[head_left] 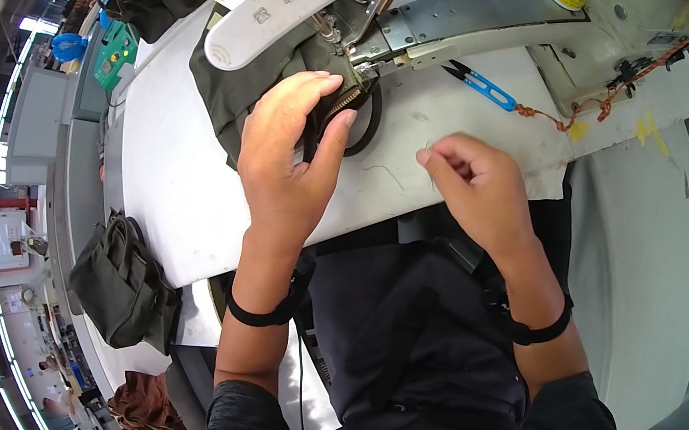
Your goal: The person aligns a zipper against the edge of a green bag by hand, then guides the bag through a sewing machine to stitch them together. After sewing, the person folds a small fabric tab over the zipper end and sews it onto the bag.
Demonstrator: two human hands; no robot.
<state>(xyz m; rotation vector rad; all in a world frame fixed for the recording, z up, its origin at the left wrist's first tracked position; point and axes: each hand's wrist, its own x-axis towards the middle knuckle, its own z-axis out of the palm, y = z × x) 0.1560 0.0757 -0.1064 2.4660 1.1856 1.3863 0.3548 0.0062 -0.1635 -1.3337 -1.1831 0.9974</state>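
Observation:
A dark green fabric piece lies under the head of a sewing machine. Along its edge shows a zipper with brass-coloured teeth, and a dark strap curves out beside it. Over the fabric's near side is my left hand, thumb and fingers apart around the zipper end; whether it touches the cloth is unclear. To the right, my right hand hovers above the white tabletop, thumb and forefinger pinched together. Anything between those fingertips is too fine to make out. A loose thread lies between the hands.
Blue thread snips, tied to an orange-red cord, rest behind my right hand. A white rounded machine cover juts out above the fabric. At left sits a dark green bag, with brown material below it.

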